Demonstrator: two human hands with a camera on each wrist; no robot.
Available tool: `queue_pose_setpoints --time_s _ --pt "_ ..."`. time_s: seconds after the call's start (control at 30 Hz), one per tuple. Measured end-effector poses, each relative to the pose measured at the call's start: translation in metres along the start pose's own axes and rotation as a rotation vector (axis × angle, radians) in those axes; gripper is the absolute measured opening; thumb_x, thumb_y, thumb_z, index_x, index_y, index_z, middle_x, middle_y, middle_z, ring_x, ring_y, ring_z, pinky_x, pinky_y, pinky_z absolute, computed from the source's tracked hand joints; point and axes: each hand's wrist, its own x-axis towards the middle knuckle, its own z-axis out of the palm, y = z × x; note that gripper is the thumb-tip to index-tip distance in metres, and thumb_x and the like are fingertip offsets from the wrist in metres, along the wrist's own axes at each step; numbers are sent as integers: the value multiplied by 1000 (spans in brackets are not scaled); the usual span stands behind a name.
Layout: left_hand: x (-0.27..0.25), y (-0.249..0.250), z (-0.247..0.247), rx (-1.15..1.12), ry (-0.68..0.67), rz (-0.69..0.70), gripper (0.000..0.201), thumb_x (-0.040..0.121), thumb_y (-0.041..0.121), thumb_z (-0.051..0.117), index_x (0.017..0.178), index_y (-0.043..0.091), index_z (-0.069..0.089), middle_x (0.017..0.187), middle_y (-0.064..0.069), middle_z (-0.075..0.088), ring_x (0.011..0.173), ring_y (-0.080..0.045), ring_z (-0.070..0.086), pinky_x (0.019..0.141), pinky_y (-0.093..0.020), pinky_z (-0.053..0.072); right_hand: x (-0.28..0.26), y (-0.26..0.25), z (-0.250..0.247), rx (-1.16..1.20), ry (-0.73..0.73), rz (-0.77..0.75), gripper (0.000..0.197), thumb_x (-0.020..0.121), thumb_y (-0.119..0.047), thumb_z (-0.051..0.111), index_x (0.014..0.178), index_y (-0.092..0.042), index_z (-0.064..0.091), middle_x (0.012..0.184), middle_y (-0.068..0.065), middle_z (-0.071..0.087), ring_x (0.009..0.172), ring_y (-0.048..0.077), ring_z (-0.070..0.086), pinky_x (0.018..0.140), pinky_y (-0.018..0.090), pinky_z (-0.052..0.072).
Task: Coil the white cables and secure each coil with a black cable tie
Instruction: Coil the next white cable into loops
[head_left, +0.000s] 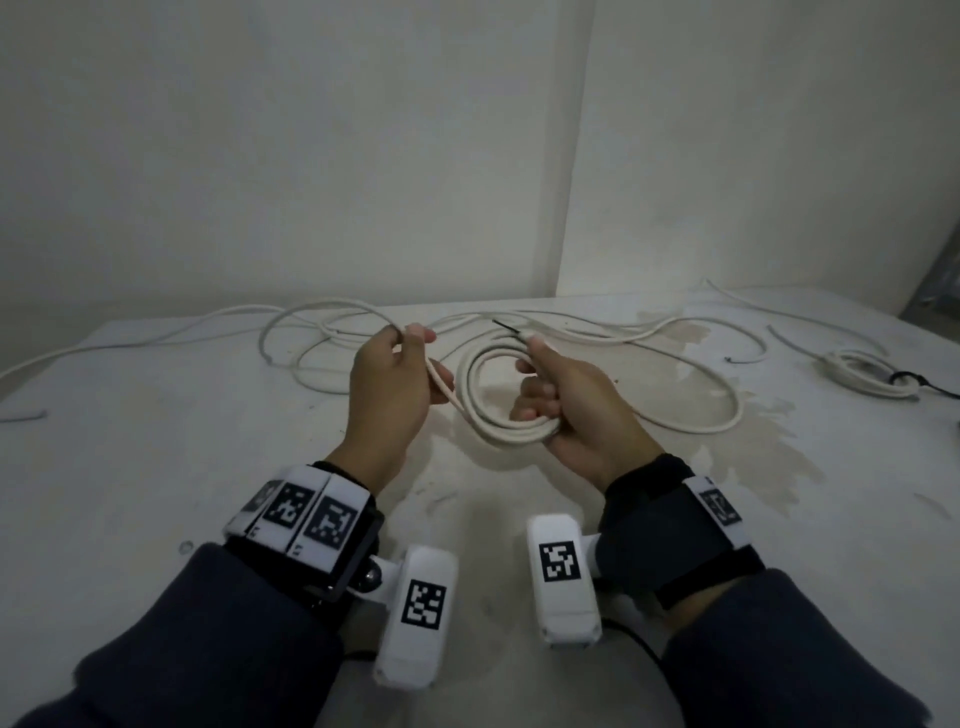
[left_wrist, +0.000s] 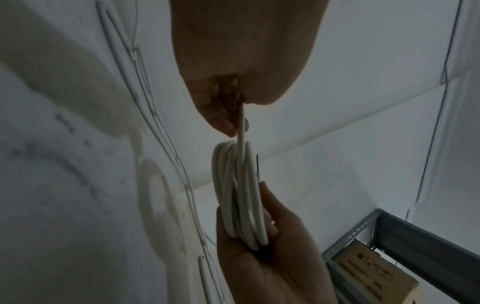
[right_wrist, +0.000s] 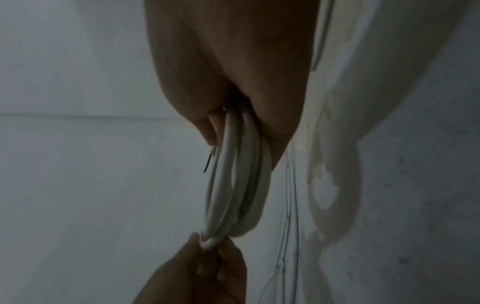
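My right hand (head_left: 550, 395) grips a coil of white cable (head_left: 483, 410) of several turns, held above the table; the cable's dark stripped end (head_left: 506, 327) sticks out past the thumb. My left hand (head_left: 395, 374) pinches the loose run of the same white cable (head_left: 439, 382) just left of the coil. The coil (left_wrist: 239, 197) shows edge-on in the left wrist view, clamped in the right hand (left_wrist: 265, 246). In the right wrist view the coil (right_wrist: 239, 181) hangs from the right hand, with the left hand (right_wrist: 207, 271) pinching its lower edge. No loose black tie is visible.
More loose white cable (head_left: 322, 332) sprawls over the white table (head_left: 156, 441) behind my hands. A finished coil with a black tie (head_left: 872, 379) lies at the far right. Walls close off the back. A metal shelf with a cardboard box (left_wrist: 376, 277) stands to the right.
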Motion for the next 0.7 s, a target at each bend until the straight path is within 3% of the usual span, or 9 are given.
queue_pose_setpoints --time_s 0.07,0.13,0.2,0.33,0.4,0.47,0.57,0.63,0.7 --pt "3 -3 -2 78 -11 22 28 101 24 40 84 16 60 61 3 61 61 -15 60 74 -39 55 -4 1 8 -99 -72 2 29 99 -27 50 80 -5 51 47 -5 28 34 5 27 38 19 35" --pt "5 -1 -3 89 -49 -12 27 102 24 40 83 20 59 77 2 60 78 -19 62 75 -40 55 -6 0 10 -133 -89 -8 29 99 -27 49 79 -6 50 47 -5 27 34 5 26 38 19 34" --pt "3 6 -4 16 -112 -90 27 103 22 37 90 14 58 90 -3 60 86 -21 62 69 -34 55 -7 -2 8 -170 -81 -40 28 99 -26 49 79 -6 50 45 -7 28 34 4 25 38 19 33" --pt "-4 12 -6 -90 -411 -201 28 104 26 36 113 13 59 102 -15 69 87 -24 70 76 -38 57 -12 -3 7 -374 -138 -41 29 100 -25 49 77 -7 50 44 -8 26 36 6 25 40 21 32" --pt "-5 14 -9 -91 -475 -228 29 104 28 37 119 18 59 95 -12 71 78 -21 70 68 -32 56 -13 -5 8 -390 -171 -1 30 100 -25 47 76 -8 50 44 -8 25 36 6 24 38 21 31" --pt "-2 16 -12 -148 -545 -279 31 101 26 40 118 15 63 86 -11 70 64 -19 65 60 -27 53 -13 -9 6 -325 -220 97 31 100 -26 46 75 -9 50 44 -8 24 34 5 21 37 19 27" --pt "0 17 -16 -243 -672 -385 37 96 21 38 117 8 65 75 -9 63 55 -17 58 57 -27 51 -15 -11 4 -260 -261 205 29 97 -25 46 72 -13 53 45 -6 25 33 5 19 36 18 23" --pt "-1 19 -16 -284 -764 -457 39 95 21 34 120 10 62 66 -7 56 51 -15 52 55 -27 49 -17 -10 7 -297 -268 169 24 97 -23 47 76 -14 55 47 -5 25 34 6 20 36 17 23" --pt "-2 26 -15 -296 -812 -477 38 96 23 31 119 17 59 58 -4 46 47 -13 42 49 -23 44 -20 -8 12 -322 -265 56 8 97 -21 51 96 -15 46 48 -4 27 34 7 23 37 18 25"
